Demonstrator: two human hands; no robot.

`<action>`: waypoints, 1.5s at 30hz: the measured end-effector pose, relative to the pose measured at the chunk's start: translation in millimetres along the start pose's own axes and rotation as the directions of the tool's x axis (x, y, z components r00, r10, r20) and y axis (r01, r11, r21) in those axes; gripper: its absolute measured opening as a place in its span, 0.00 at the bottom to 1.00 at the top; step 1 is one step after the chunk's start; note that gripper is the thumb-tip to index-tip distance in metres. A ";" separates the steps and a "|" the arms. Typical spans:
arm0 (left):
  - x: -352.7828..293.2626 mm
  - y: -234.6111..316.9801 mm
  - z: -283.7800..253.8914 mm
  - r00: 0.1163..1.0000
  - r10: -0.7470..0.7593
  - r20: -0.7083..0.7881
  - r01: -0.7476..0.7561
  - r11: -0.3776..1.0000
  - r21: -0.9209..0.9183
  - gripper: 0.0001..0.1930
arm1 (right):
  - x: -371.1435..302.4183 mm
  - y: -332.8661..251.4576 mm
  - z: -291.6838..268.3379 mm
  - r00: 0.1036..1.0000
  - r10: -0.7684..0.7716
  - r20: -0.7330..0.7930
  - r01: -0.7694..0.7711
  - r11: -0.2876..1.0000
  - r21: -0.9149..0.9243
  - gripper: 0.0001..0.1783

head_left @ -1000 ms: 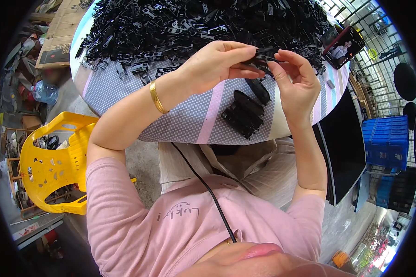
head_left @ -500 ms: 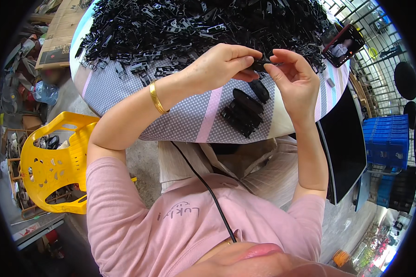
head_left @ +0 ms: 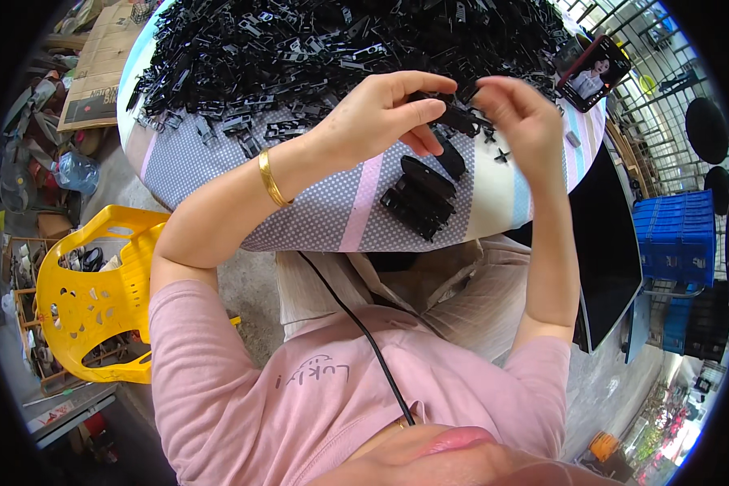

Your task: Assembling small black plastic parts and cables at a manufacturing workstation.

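Where the left hand [head_left: 374,116] ends, a part [head_left: 461,122] (black, elongated) juts rightward.

Dotted tbl [head_left: 300,223] w/ blk pcs [head_left: 235,65]

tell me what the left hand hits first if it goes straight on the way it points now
Probably the black part by the left hand's thumb tip, then the right hand. Depth is unclear, so they may sit at different heights.

Right hand [head_left: 526,121] blurred, grip unreadable; left fingers [head_left: 417,82] part-hide a black piece [head_left: 461,121]; top edge crops the heap [head_left: 300,57]!
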State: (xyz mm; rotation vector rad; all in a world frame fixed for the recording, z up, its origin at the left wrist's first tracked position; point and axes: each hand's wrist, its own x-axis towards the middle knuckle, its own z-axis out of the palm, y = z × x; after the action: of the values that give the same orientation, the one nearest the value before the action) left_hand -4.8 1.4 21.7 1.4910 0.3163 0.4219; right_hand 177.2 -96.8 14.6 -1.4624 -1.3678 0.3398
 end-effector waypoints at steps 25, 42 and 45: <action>4.8 -9.1 -6.8 0.981 -0.180 -0.068 0.157 0.954 -0.254 0.16 | 35.3 22.0 -30.6 0.963 0.268 0.012 -0.258 0.913 0.317 0.25; 4.4 -12.9 0.1 0.984 -0.134 -0.120 0.073 0.906 -0.416 0.16 | -17.5 -18.3 31.2 0.985 0.168 0.047 -0.174 0.930 0.324 0.18; 4.3 -13.3 -1.2 0.983 -0.142 -0.115 0.085 0.913 -0.399 0.15 | -19.6 -23.8 29.9 0.996 0.091 0.018 -0.093 0.982 0.162 0.18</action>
State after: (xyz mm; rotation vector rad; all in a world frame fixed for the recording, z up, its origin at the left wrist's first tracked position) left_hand -0.5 4.0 8.6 1.0457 0.4041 0.4684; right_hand 134.9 -104.1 13.3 -1.3917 -1.2533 0.5077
